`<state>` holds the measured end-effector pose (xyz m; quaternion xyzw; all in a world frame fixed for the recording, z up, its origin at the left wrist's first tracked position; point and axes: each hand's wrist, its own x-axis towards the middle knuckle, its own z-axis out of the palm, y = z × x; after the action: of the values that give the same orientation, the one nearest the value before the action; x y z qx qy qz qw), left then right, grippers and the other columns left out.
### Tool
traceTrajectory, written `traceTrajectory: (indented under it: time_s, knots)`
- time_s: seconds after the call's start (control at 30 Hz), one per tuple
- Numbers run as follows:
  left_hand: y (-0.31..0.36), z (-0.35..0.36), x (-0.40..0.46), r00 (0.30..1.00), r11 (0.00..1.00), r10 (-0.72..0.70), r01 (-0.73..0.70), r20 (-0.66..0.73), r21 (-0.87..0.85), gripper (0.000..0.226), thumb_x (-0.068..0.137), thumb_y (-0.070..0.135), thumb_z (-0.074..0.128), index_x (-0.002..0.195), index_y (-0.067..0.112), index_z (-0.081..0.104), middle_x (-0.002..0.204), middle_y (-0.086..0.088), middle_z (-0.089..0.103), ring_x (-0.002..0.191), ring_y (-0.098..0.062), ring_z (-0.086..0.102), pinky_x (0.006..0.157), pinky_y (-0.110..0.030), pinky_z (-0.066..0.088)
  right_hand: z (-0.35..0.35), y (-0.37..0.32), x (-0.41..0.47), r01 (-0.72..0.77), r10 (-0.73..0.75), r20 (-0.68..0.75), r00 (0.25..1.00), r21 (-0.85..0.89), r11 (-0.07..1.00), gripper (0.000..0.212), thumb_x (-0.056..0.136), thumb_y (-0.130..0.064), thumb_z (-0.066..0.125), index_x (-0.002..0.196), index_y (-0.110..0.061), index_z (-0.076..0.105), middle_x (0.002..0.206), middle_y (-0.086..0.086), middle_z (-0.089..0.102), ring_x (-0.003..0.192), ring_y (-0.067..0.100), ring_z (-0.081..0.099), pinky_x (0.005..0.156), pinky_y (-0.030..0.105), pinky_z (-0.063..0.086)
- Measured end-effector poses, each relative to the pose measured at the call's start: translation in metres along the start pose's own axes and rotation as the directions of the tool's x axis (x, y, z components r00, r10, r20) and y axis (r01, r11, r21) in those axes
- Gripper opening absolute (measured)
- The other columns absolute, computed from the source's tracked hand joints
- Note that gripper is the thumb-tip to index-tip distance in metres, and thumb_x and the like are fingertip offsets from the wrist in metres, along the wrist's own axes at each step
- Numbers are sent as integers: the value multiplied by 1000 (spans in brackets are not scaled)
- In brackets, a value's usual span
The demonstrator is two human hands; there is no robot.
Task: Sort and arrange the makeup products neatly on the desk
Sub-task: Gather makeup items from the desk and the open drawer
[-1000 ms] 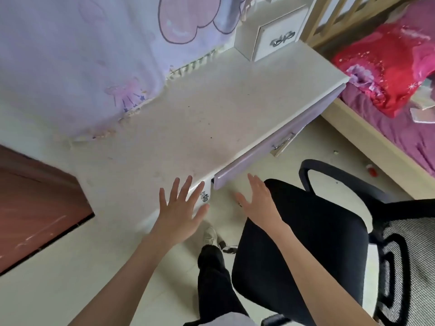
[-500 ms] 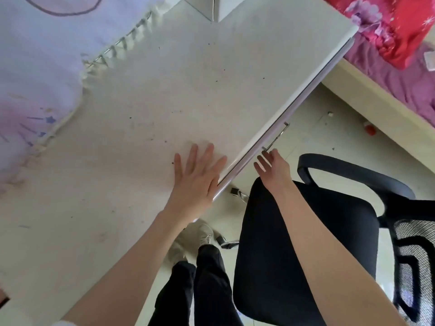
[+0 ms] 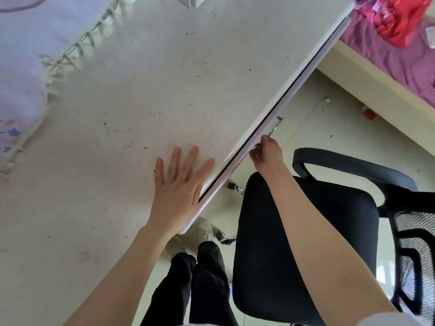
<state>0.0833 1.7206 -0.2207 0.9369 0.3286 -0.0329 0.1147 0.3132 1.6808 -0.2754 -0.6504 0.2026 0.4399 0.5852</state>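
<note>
The white desk top [image 3: 146, 109] is bare and speckled with small dark marks; no makeup products show on it. My left hand [image 3: 179, 184] lies flat on the desk near its front edge, fingers spread and straight. My right hand [image 3: 267, 152] is below the edge, its fingers curled round the metal drawer handle [image 3: 275, 125] on the lilac drawer front [image 3: 294, 90]. The drawer looks closed or nearly so; its inside is hidden.
A black office chair [image 3: 294, 231] with an armrest stands right under my right arm. A pale curtain with a fringe [image 3: 28, 55] hangs over the desk's far left. A bed with pink and red bedding [image 3: 400, 31] is at upper right. My legs stand by the desk.
The view has moved closer over the desk. My left hand came to rest flat on the desk top. My right hand went from open near the drawer to gripping its handle.
</note>
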Motion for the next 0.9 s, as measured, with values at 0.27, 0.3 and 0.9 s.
traceTrajectory:
  time_s: [0.27, 0.3, 0.9]
  knots:
    - [0, 0, 2, 1000, 1000, -1, 1, 25, 9, 47, 97, 32, 19, 143, 40, 16, 155, 1, 15, 142, -31, 7, 111, -51, -4, -35, 7, 3, 42, -42, -57, 998, 7, 999, 13, 98, -9, 41, 108, -10, 49, 75, 2, 45, 57, 12, 40, 52, 19, 43]
    - [0, 0, 2, 1000, 1000, -3, 3, 29, 8, 47, 97, 33, 18, 143, 41, 15, 155, 1, 14, 142, -30, 6, 111, -50, -5, -41, 8, 1, 50, -50, -71, 996, 6, 999, 12, 98, -9, 41, 107, -9, 48, 73, 2, 44, 56, 11, 39, 51, 19, 42]
    - [1, 0, 1, 999, 999, -25, 26, 28, -25, 46, 96, 36, 12, 141, 41, 19, 155, 0, 16, 142, -33, 9, 111, -55, 1, -104, 15, -21, 38, -37, -30, 999, 31, 999, 18, 95, -23, 47, 101, -15, 62, 104, 13, 62, 97, 30, 56, 96, 43, 47]
